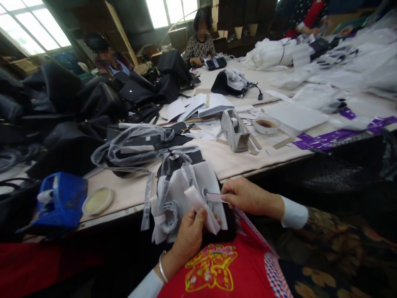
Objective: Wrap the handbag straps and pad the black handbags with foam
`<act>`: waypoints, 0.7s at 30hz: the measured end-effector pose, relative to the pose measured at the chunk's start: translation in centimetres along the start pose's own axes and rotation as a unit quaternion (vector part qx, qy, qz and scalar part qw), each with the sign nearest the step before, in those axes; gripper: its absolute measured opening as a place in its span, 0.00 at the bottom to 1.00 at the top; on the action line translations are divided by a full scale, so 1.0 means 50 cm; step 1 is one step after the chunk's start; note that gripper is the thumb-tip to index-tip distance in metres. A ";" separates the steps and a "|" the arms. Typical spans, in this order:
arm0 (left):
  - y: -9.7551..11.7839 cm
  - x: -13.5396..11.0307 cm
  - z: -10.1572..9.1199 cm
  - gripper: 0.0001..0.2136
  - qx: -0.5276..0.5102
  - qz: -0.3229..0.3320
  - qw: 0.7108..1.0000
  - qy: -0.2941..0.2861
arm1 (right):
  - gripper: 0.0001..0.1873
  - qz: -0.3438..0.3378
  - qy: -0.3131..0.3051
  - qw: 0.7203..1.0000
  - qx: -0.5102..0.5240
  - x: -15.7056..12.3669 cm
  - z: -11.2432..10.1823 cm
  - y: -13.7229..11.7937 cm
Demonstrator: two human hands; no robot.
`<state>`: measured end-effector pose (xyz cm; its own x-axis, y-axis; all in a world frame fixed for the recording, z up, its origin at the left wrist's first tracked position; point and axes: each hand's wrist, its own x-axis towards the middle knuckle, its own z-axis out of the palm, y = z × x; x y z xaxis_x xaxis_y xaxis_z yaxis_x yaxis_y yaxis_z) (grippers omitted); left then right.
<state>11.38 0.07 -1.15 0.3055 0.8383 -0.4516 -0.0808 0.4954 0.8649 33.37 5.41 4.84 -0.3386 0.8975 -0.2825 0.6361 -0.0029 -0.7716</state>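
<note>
At the table's near edge lies a black bag, largely hidden under white wrapping sheets. Plastic-wrapped straps are coiled on top of it. My left hand is closed on a folded white wrapping strip, thumb on top and some fingers hidden beneath. To its right, my right hand pinches the end of a thin pale strip. The far end of that thin strip reaches the wrapping beside my left hand.
A blue tape dispenser and a round dish stand left. A grey tape dispenser, a paper stack and a tape roll lie ahead. Black bags crowd the left. Several people work across the table.
</note>
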 end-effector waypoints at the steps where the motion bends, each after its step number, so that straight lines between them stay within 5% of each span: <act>1: -0.001 -0.001 0.000 0.23 0.006 0.008 1.000 0.001 | 0.09 -0.009 -0.002 1.000 -0.008 0.007 0.006 -0.001; 5: 0.001 -0.005 0.005 0.21 0.036 0.035 0.999 0.003 | 0.12 -0.042 -0.015 0.999 -0.018 0.029 0.026 -0.009; 14: 0.035 -0.008 0.027 0.14 0.170 0.158 0.970 0.065 | 0.11 -0.002 -0.112 0.989 0.097 0.084 0.060 -0.018; 21: 0.015 -0.004 0.018 0.12 0.197 0.159 0.964 0.077 | 0.21 0.039 -0.291 0.918 0.268 0.070 0.039 -0.016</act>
<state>12.14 0.08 -0.22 0.1768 0.9726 -0.1510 0.2287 0.1086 0.9674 30.32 7.68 3.37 -0.7182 0.4991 -0.4849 0.2939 -0.4140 -0.8615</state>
